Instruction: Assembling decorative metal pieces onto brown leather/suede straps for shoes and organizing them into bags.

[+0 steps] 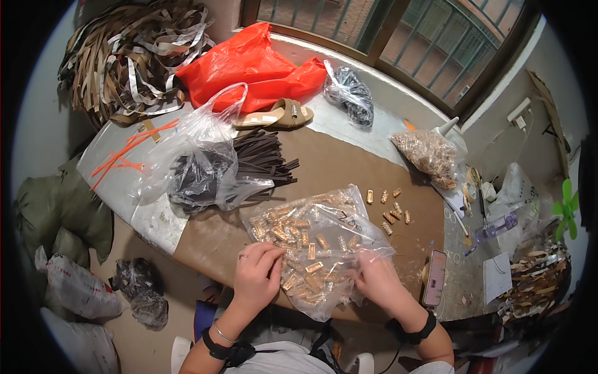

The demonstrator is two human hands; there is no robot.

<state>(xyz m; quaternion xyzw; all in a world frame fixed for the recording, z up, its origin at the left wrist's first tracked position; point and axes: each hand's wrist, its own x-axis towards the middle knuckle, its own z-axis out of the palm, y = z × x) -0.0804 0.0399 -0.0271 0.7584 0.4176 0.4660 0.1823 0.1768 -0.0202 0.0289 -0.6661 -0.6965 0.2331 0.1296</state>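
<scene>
A clear plastic bag [339,209] full of small gold rectangular buckles [311,252], some set with sparkling stones, lies at the near side of the brown table cover. My left hand [256,271] is closed on the bag's left edge, thumb and fingers pinched together. On the opposite side my right hand [378,282] grips the bag near its right edge, its fingers partly covered by the plastic. To the right of the bag several loose gold buckles [389,217] are scattered on the cover.
Dark strips [265,159] stick out of a clear bag at left. Behind them are a sandal [280,115] and a red bag [249,75]. A bag of small pieces [427,153] stands at the far right. Near my right wrist, a phone [435,278] leans upright. A green fan [566,209] is farther right.
</scene>
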